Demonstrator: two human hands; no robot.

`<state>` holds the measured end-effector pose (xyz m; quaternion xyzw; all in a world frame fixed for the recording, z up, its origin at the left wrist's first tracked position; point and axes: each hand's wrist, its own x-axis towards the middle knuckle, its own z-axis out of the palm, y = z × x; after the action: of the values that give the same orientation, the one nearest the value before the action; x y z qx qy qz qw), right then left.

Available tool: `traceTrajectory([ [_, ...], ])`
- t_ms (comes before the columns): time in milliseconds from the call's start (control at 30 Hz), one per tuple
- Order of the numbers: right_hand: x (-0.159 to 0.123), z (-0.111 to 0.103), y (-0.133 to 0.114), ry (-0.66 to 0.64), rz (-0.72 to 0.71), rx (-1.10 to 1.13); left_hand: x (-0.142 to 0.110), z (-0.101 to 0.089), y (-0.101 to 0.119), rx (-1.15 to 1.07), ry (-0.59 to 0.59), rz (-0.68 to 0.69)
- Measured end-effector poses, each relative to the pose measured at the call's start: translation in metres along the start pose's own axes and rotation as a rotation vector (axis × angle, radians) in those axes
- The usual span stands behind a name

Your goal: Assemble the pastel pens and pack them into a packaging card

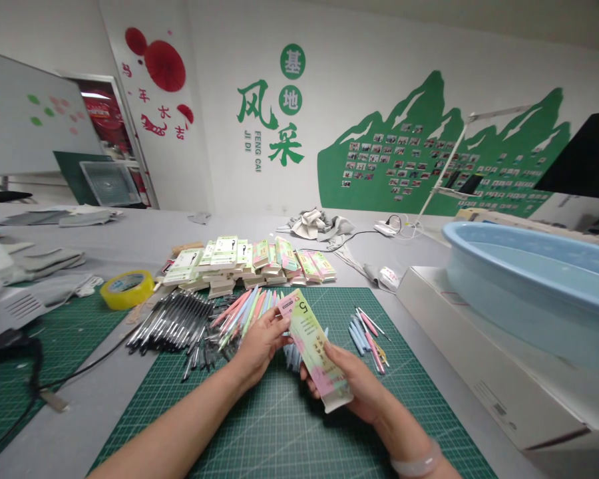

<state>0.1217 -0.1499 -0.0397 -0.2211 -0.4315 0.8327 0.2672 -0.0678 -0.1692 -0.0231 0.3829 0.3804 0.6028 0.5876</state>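
Note:
A slim pastel green and pink pen box (312, 346) is held tilted above the green cutting mat (249, 432). My left hand (262, 342) pinches its upper end. My right hand (352, 379) is wrapped round its lower part, thumb on the printed face. Behind my left hand lie pink, blue and green pens (249, 309), partly hidden by it. Left of these is a heap of dark, clear-barrelled pens (177, 322). Some pale blue pens (293, 358) lie partly behind the box. To the right is a small group of blue and pink pens (369, 336).
Stacked pen boxes (224, 256) stand behind the mat. A yellow tape roll (127, 291) lies at left, near a cable (94, 372). At right a blue basin (529, 279) sits on a white carton (479, 359). Crumpled cloth (314, 225) lies at the back.

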Motion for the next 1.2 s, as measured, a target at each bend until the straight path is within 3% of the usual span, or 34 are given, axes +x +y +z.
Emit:
traceTrajectory([
  [167, 0.002, 0.001, 0.0, 0.076, 0.033, 0.076, 0.0, 0.002, -0.006, 0.055, -0.012, 0.003],
  [567, 0.002, 0.0, 0.001, 0.115, 0.045, 0.043, 0.002, -0.001, -0.012, 0.057, -0.04, 0.022],
  [1200, 0.003, -0.003, 0.003, -0.011, 0.033, 0.098, 0.0, 0.005, -0.005, 0.06, -0.023, -0.01],
])
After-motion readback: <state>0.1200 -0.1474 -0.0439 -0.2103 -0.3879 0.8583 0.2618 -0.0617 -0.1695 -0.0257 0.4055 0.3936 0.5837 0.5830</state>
